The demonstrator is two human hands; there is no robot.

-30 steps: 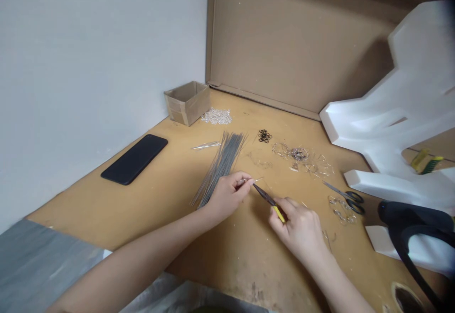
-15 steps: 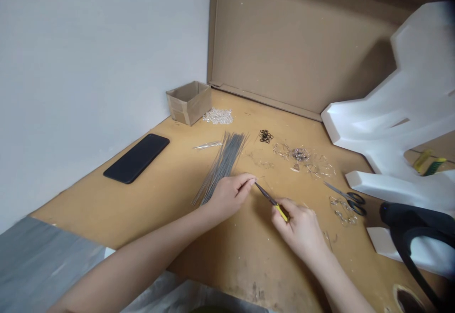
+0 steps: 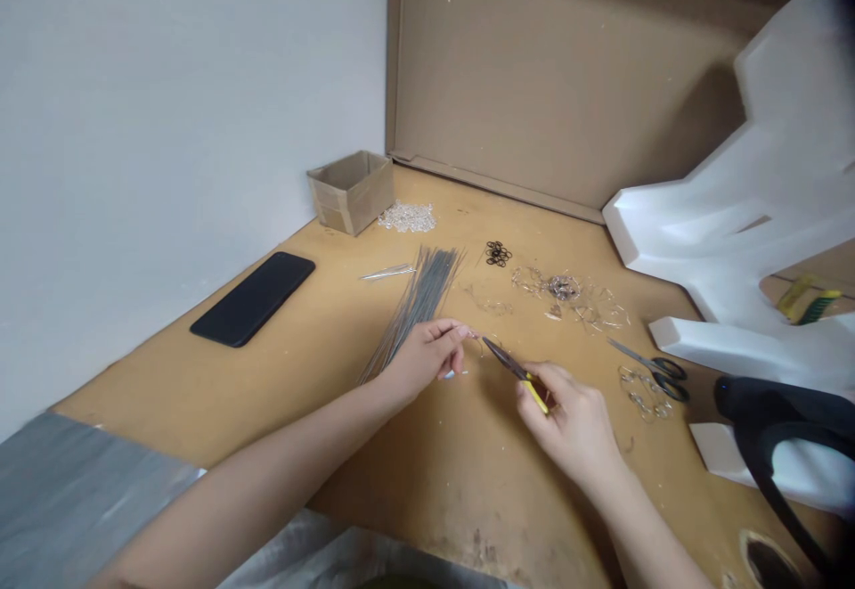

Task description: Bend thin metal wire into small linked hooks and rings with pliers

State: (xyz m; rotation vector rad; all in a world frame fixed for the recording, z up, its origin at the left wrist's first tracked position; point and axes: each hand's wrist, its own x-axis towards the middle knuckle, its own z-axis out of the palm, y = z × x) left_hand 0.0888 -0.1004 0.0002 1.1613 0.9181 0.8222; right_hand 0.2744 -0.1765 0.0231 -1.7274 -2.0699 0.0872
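My left hand (image 3: 433, 355) is closed in a pinch on a small, thin wire piece (image 3: 474, 334) that pokes out past the fingertips; its full shape is too small to make out. My right hand (image 3: 571, 415) is wrapped round yellow-handled pliers (image 3: 513, 364). Their dark, pointed jaws lie just right of the wire piece, apart from the left fingertips. Partly behind my left hand lies a bundle of straight grey wires (image 3: 427, 286). Beyond both hands are a small heap of black rings (image 3: 498, 254) and a tangle of shiny wire pieces (image 3: 565, 289).
Scissors (image 3: 651, 364) lie at the right beside a looped wire chain (image 3: 642, 395). White foam packing (image 3: 658, 224) and a black curved object (image 3: 768, 411) border the right side. A small cardboard box (image 3: 353, 197), clear beads (image 3: 407, 216) and a black phone (image 3: 254, 298) lie to the left.
The plier jaws have drawn back a little to the right from the left fingertips. My left fingers have shifted, and the wire piece now shows beyond them.
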